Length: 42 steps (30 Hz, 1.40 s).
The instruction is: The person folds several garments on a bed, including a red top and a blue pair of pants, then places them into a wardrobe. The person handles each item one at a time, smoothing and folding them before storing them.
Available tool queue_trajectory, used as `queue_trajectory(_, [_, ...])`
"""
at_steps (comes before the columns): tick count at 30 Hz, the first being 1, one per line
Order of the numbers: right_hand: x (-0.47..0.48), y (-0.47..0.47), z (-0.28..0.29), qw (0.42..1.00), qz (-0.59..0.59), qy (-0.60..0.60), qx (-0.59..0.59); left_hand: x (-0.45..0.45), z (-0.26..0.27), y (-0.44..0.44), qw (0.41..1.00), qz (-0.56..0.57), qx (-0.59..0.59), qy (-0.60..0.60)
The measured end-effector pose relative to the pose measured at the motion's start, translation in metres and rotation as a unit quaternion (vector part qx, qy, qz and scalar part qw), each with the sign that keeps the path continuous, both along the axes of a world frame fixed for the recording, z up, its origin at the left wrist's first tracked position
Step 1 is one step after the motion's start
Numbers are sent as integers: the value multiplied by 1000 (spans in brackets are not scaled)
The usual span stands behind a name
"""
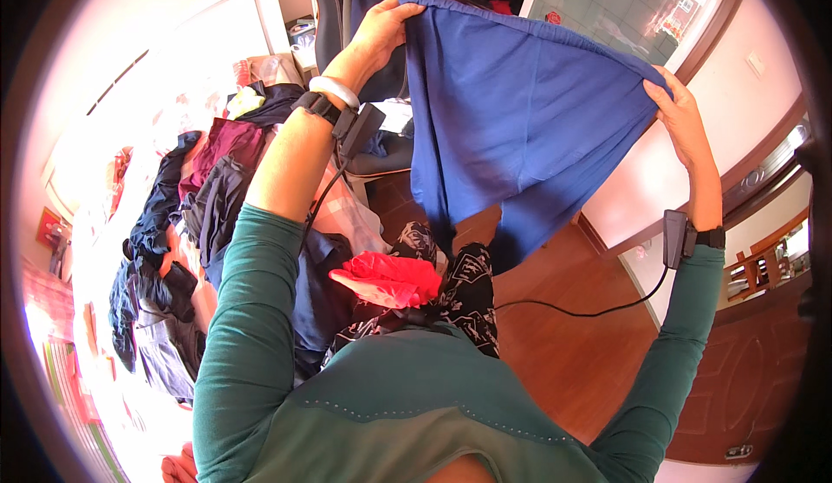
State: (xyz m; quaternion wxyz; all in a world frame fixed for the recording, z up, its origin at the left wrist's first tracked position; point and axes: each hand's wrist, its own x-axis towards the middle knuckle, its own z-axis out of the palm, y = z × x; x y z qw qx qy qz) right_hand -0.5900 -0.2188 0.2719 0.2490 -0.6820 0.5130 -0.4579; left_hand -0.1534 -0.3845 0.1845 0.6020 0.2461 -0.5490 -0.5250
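Blue trousers with an elastic waistband [507, 93] hang stretched out in front of me. My left hand [383, 31] grips one end of the waistband, at the upper middle of the view. The other end of the band is pinched in my right hand [676, 106], farther right and a little lower. Below the waistband the cloth drapes in folds, and the legs hang down near my knees. A bright red cloth [390, 279] lies on my lap, over patterned black trousers [471, 288].
Left of me, a bed holds several heaped garments, among them a maroon one [224, 145] and a grey one [166, 346]. A black chair [331, 21] stands ahead. Cables run from my wrist straps. At the right are a wall and a brown door [741, 379].
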Motion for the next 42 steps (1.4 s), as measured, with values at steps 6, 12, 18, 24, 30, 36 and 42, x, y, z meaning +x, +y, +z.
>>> queue_trajectory(6, [8, 0, 5, 1000, -5, 2, -7, 20, 0, 5, 986, -73, -118, -87])
queue_trajectory(12, [-5, 1, -6, 987, 67, -144, 21, 43, 14, 25, 973, -102, -81, -191])
queue_trajectory(18, [-3, 6, -30, 987, -13, 138, 76, 34, 16, 25, 963, -166, -93, -192])
queue_trajectory(24, [-10, 0, -47, 982, -37, 181, 46, 41, 15, 28, 988, -108, -47, -96])
queue_trajectory(30, [-15, -14, -57, 991, -79, 66, 86, 40, 17, 21, 973, -18, -50, -224])
queue_trajectory(36, [15, 2, -39, 970, 109, -202, 79, 56, 6, 4, 957, 61, -58, -278])
queue_trajectory(42, [70, 32, -18, 897, 357, -250, 67, 19, 8, 2, 998, -11, -66, -17])
